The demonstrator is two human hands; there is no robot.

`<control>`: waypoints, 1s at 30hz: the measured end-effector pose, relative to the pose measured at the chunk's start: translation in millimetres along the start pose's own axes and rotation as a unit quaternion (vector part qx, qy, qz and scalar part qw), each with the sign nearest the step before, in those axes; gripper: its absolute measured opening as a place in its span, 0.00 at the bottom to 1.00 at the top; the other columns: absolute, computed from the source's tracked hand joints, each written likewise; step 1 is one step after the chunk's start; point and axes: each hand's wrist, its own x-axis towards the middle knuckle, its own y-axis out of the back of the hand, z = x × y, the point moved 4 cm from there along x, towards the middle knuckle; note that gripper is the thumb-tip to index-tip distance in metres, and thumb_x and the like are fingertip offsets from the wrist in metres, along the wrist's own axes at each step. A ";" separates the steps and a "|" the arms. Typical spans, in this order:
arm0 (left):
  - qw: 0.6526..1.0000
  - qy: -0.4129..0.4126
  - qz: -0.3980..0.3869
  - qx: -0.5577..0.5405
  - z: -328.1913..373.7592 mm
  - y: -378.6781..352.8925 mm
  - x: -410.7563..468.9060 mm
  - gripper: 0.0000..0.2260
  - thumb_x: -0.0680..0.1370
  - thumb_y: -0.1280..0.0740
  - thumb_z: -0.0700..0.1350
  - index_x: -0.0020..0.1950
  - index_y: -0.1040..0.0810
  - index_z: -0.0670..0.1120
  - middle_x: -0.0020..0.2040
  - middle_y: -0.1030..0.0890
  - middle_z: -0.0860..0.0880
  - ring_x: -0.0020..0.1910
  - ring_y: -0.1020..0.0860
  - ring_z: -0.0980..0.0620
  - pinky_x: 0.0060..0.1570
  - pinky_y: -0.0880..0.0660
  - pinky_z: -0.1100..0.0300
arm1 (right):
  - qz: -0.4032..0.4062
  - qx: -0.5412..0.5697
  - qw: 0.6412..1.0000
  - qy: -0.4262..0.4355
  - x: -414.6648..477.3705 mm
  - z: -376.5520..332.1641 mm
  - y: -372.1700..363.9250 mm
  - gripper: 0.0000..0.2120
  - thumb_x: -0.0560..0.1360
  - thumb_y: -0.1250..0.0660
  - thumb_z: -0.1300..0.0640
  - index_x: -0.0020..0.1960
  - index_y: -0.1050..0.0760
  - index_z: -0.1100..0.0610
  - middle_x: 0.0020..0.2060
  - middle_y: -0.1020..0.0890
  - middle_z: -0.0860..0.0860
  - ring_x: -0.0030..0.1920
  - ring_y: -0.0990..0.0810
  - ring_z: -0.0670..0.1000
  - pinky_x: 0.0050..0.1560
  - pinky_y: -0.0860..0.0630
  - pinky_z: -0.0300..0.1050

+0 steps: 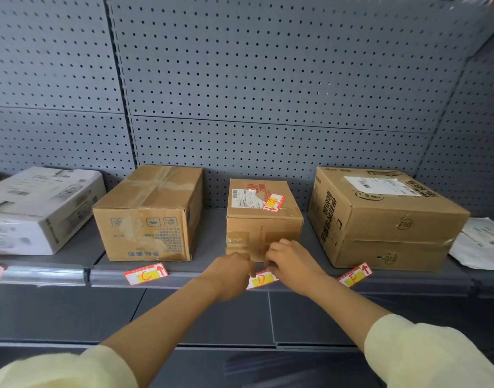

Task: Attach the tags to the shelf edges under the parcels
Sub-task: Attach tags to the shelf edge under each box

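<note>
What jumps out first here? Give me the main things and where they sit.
Two bare hands meet at centre, the left hand and right hand pressing a red and yellow tag onto the shelf edge below the small middle box. Similar tags sit under the neighbouring boxes: the C tag on the left, another tag on the right.

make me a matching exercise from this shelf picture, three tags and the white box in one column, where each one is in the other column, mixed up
1. C tag
2. D tag
3. loose tag
4. white box

A. between both hands, on the shelf edge
B. far left on the shelf
C. on top of the small box
D. on the edge below the taped box

Pairs: 1-D, 2-A, 3-C, 4-B
</note>
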 end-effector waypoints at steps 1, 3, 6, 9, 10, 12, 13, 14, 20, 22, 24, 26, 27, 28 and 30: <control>1.000 -0.003 0.008 0.003 3.2 3.6 1.9 0.15 0.79 0.39 0.38 0.63 0.22 0.49 0.62 0.22 0.49 0.56 0.22 0.47 0.56 0.24 0.54 | 0.001 -0.001 1.000 -0.005 -2.5 2.1 1.8 0.07 0.78 0.37 0.56 0.52 0.21 0.54 0.51 0.20 0.48 0.53 0.27 0.51 0.55 0.30 0.46; 1.000 -0.003 0.015 0.002 9.1 9.4 7.0 0.15 0.78 0.40 0.37 0.61 0.22 0.47 0.59 0.20 0.47 0.53 0.20 0.46 0.54 0.21 0.53 | 0.000 -0.004 1.000 -0.015 -7.6 5.6 4.8 0.07 0.78 0.37 0.56 0.51 0.21 0.53 0.51 0.20 0.48 0.53 0.26 0.51 0.55 0.29 0.46; 1.000 -0.005 0.027 -0.009 14.8 17.0 13.4 0.14 0.78 0.40 0.36 0.60 0.21 0.46 0.57 0.19 0.46 0.51 0.20 0.47 0.52 0.21 0.56 | -0.007 -0.005 0.999 -0.032 -14.4 9.0 8.7 0.06 0.78 0.37 0.56 0.52 0.21 0.53 0.51 0.20 0.49 0.54 0.26 0.51 0.56 0.30 0.46; 0.999 -0.017 0.040 -0.017 19.3 25.2 17.5 0.14 0.79 0.38 0.38 0.63 0.23 0.48 0.58 0.20 0.48 0.53 0.21 0.49 0.52 0.24 0.59 | -0.017 -0.013 0.999 -0.044 -19.3 12.0 15.3 0.07 0.78 0.36 0.56 0.54 0.22 0.52 0.53 0.19 0.49 0.56 0.26 0.52 0.58 0.31 0.47; 0.999 -0.020 0.044 -0.019 21.0 28.8 18.8 0.14 0.79 0.38 0.38 0.63 0.23 0.48 0.59 0.20 0.48 0.53 0.21 0.49 0.52 0.24 0.59 | -0.021 -0.021 0.998 -0.049 -20.8 13.5 18.3 0.08 0.78 0.36 0.55 0.55 0.22 0.53 0.54 0.20 0.50 0.56 0.26 0.52 0.58 0.30 0.48; 0.998 -0.026 0.053 -0.016 25.2 37.4 20.9 0.12 0.79 0.37 0.39 0.62 0.23 0.48 0.58 0.20 0.48 0.53 0.22 0.50 0.54 0.23 0.59 | -0.029 -0.044 0.997 -0.057 -23.9 17.6 25.2 0.09 0.78 0.36 0.55 0.56 0.23 0.54 0.54 0.20 0.51 0.57 0.26 0.54 0.58 0.31 0.49; 0.998 -0.028 0.057 -0.011 27.6 42.1 22.1 0.12 0.79 0.38 0.40 0.61 0.23 0.48 0.58 0.20 0.49 0.53 0.22 0.50 0.55 0.22 0.57 | -0.031 -0.051 0.996 -0.061 -25.7 20.3 28.9 0.09 0.78 0.36 0.55 0.57 0.23 0.55 0.55 0.20 0.52 0.57 0.27 0.54 0.58 0.32 0.49; 0.998 -0.029 0.060 -0.006 30.0 47.0 23.5 0.11 0.79 0.38 0.40 0.60 0.23 0.48 0.58 0.20 0.49 0.52 0.21 0.50 0.55 0.22 0.55 | -0.030 -0.051 0.996 -0.065 -27.3 23.2 33.1 0.09 0.78 0.36 0.55 0.57 0.23 0.54 0.55 0.20 0.51 0.57 0.27 0.54 0.59 0.32 0.49; 0.992 -0.024 0.122 0.020 41.3 87.2 33.8 0.14 0.79 0.41 0.39 0.63 0.24 0.47 0.59 0.21 0.45 0.53 0.21 0.45 0.52 0.21 0.49 | 0.025 -0.024 0.993 -0.113 -35.4 44.5 76.6 0.09 0.77 0.33 0.53 0.56 0.22 0.52 0.52 0.18 0.49 0.54 0.25 0.51 0.56 0.28 0.48; 0.991 -0.020 0.131 0.034 43.7 93.5 35.9 0.15 0.79 0.41 0.39 0.64 0.25 0.47 0.61 0.21 0.45 0.55 0.22 0.43 0.53 0.21 0.49 | 0.050 -0.007 0.988 -0.147 -40.8 51.9 88.2 0.09 0.77 0.33 0.53 0.56 0.22 0.52 0.51 0.18 0.49 0.54 0.24 0.51 0.54 0.26 0.48; 0.991 -0.019 0.127 0.034 46.3 93.5 37.0 0.16 0.79 0.42 0.39 0.65 0.25 0.46 0.61 0.21 0.44 0.54 0.21 0.43 0.52 0.21 0.50 | 0.046 0.005 0.984 -0.173 -48.9 55.4 91.7 0.08 0.77 0.33 0.53 0.55 0.22 0.52 0.51 0.18 0.50 0.54 0.24 0.51 0.53 0.26 0.47; 0.992 -0.027 0.122 0.031 50.0 91.8 37.3 0.16 0.79 0.42 0.39 0.65 0.26 0.46 0.61 0.21 0.44 0.54 0.21 0.43 0.53 0.21 0.50 | 0.009 -0.011 0.985 -0.173 -56.2 54.7 89.6 0.09 0.77 0.34 0.53 0.57 0.22 0.53 0.52 0.18 0.50 0.55 0.23 0.52 0.54 0.25 0.48; 0.992 -0.034 0.121 0.031 52.0 91.5 37.6 0.15 0.79 0.42 0.39 0.65 0.25 0.45 0.60 0.21 0.43 0.54 0.21 0.43 0.53 0.21 0.50 | -0.002 -0.019 0.985 -0.171 -59.2 54.1 89.0 0.10 0.77 0.34 0.53 0.57 0.22 0.53 0.53 0.18 0.51 0.55 0.23 0.52 0.55 0.25 0.49; 0.991 -0.040 0.123 0.032 53.9 91.7 38.1 0.14 0.79 0.42 0.40 0.64 0.25 0.44 0.60 0.21 0.43 0.53 0.21 0.43 0.52 0.21 0.50 | -0.003 -0.021 0.985 -0.172 -61.6 54.2 90.0 0.10 0.77 0.34 0.53 0.57 0.22 0.53 0.53 0.18 0.51 0.55 0.23 0.53 0.55 0.25 0.48; 0.990 -0.050 0.126 0.036 58.5 93.0 38.8 0.13 0.79 0.42 0.39 0.61 0.24 0.44 0.58 0.20 0.43 0.51 0.21 0.43 0.49 0.22 0.52 | 0.006 -0.015 0.983 -0.183 -65.1 56.0 94.3 0.09 0.77 0.34 0.54 0.56 0.21 0.53 0.53 0.17 0.51 0.55 0.23 0.53 0.55 0.25 0.48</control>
